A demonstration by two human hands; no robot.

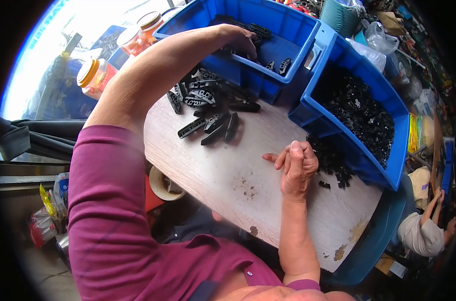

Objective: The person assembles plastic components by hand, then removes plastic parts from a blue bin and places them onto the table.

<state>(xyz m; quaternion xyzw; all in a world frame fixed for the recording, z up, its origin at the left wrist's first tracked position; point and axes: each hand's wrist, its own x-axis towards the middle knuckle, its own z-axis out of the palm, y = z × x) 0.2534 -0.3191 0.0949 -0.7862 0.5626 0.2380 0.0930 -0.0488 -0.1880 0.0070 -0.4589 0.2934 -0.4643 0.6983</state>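
Note:
My left hand point(242, 41) reaches over the near rim of the left blue bin point(283, 27), down among black and grey plastic parts point(259, 31). Its fingertips are hidden, so I cannot tell what they grip. Below that bin, a pile of similar long black-and-grey parts point(202, 94) lies on the pale table point(213, 165). My right hand point(299, 170) is held over the table with its fingers curled closed; anything inside them is hidden. Close beside it, small black plastic pieces point(333, 160) are heaped against the right blue bin point(316, 113).
The right bin holds many small black pieces point(361, 113). Lidded jars point(95, 75) stand beyond my left arm. Under the table's left edge is a round pale container point(163, 185). At the far right, another person point(424, 233) sits near cluttered goods.

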